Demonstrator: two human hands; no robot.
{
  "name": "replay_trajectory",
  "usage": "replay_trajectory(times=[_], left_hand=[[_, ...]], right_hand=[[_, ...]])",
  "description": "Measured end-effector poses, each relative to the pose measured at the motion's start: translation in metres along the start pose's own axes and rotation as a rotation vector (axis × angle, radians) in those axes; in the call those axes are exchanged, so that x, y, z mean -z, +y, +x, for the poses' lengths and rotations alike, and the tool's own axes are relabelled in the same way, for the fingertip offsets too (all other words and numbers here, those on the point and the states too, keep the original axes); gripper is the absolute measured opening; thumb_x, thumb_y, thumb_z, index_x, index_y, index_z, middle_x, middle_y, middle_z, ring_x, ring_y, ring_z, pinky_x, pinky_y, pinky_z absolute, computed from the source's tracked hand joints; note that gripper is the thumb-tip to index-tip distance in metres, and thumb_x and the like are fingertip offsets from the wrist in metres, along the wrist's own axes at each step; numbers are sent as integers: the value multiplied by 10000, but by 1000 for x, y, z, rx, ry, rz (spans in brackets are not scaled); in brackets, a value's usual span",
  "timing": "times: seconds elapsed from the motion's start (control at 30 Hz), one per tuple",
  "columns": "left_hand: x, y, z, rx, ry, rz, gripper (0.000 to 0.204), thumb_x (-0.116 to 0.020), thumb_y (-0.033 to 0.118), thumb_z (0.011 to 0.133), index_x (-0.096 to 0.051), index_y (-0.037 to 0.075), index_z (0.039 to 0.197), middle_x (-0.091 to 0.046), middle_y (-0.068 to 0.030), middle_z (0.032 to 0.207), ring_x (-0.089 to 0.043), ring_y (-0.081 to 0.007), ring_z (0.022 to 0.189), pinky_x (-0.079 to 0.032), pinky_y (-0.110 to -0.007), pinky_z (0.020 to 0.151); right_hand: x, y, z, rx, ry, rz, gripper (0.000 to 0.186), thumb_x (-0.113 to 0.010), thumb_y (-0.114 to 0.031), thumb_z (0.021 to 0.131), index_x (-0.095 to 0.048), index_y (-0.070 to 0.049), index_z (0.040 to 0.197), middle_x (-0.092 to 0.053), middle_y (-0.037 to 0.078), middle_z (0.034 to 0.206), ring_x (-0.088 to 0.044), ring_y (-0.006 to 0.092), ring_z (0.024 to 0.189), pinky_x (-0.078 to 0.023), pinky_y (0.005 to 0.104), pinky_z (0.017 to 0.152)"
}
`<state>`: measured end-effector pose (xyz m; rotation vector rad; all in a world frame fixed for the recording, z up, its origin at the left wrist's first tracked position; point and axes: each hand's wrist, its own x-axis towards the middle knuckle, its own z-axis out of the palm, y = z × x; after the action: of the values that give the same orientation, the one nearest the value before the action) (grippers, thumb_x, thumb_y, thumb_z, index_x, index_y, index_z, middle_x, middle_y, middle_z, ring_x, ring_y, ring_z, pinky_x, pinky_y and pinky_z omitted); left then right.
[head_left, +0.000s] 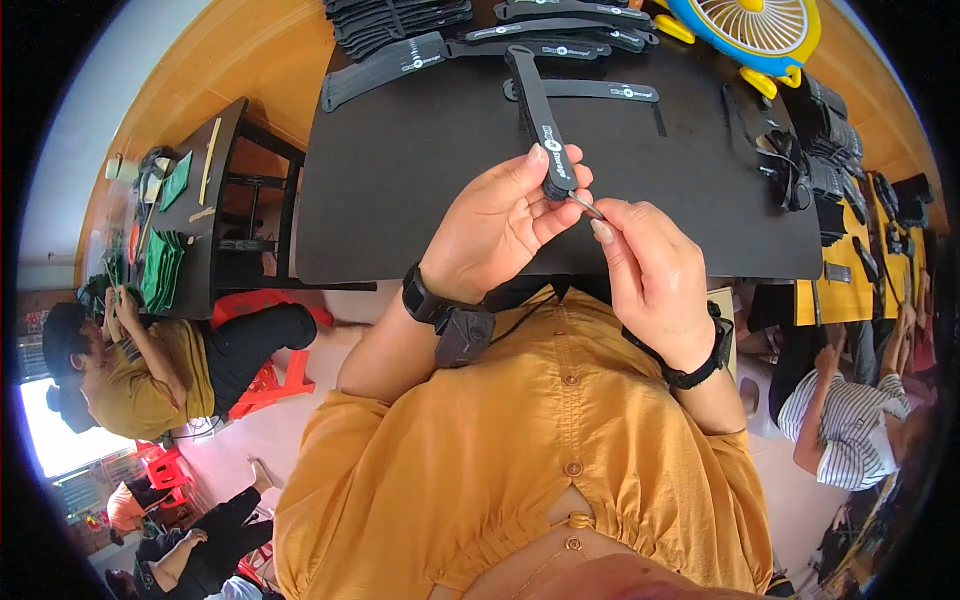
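My left hand is closed on a black strap with white print, its thumb on the face and its fingers behind. The strap points away from me over the dark table, its rounded near end at my fingertips. It looks thick there; whether it is one strap or several layers I cannot tell. Between thumb and fingers, my right hand pinches a thin metal rod. The rod's far tip meets the strap's near end. Beyond my hands, another printed black strap lies flat on the table.
Several black straps lie stacked along the far side of the dark table. A blue and yellow fan stands at the far right, near black straps with buckles. People work at tables on both sides; green pieces lie at the left.
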<state>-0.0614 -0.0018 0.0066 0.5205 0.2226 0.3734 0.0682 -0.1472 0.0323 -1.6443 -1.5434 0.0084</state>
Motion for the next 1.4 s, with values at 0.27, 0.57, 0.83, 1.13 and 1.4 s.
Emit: replay_trajectory(times=[0.27, 0.57, 0.83, 1.13, 1.4], left_hand=[[-6, -1, -4, -18, 9, 42, 383, -442, 267, 1048, -507, -36, 1274, -638, -137, 1101, -663, -181, 962, -579, -273, 848], [-10, -6, -8, -162, 89, 302, 334, -499, 222, 1029, -531, -27, 1249, -653, -143, 1091, -664, -190, 964, -562, -300, 852], [-11, -11, -9, -247, 128, 309, 294, -500, 187, 1028, -545, -19, 1232, -657, -134, 1085, -666, -184, 949, -566, -296, 835], [-11, -5, -10, -216, 128, 363, 271, -505, 183, 1025, -588, -18, 1187, -666, -85, 1050, -659, -146, 926, -568, -289, 827], [-13, -1, -10, -162, 158, 426, 301, -510, 214, 1025, -572, -25, 1195, -669, -99, 1006, -675, -157, 881, -576, -288, 802]], right_hand=[[-3, 0, -2, 3, 18, 1, 152, -631, -12, 857, -623, -41, 1006, -613, 118, 815, -625, 311, 707, -512, 377, 616], [-10, -1, -7, -20, 14, -29, 199, -623, 17, 835, -603, -29, 1027, -606, 131, 826, -624, 324, 716, -510, 390, 622], [-19, -4, -7, -121, 115, 106, 339, -600, 46, 832, -562, -48, 1155, -656, 142, 915, -659, 340, 788, -529, 389, 674], [-13, -4, -7, -54, -48, -62, 614, -570, 83, 788, -543, -133, 1362, -632, 108, 858, -644, 296, 714, -535, 371, 631], [-26, 12, -7, -49, 50, 230, 520, -564, 83, 818, -605, -106, 1301, -599, 108, 789, -608, 250, 657, -513, 333, 613]])
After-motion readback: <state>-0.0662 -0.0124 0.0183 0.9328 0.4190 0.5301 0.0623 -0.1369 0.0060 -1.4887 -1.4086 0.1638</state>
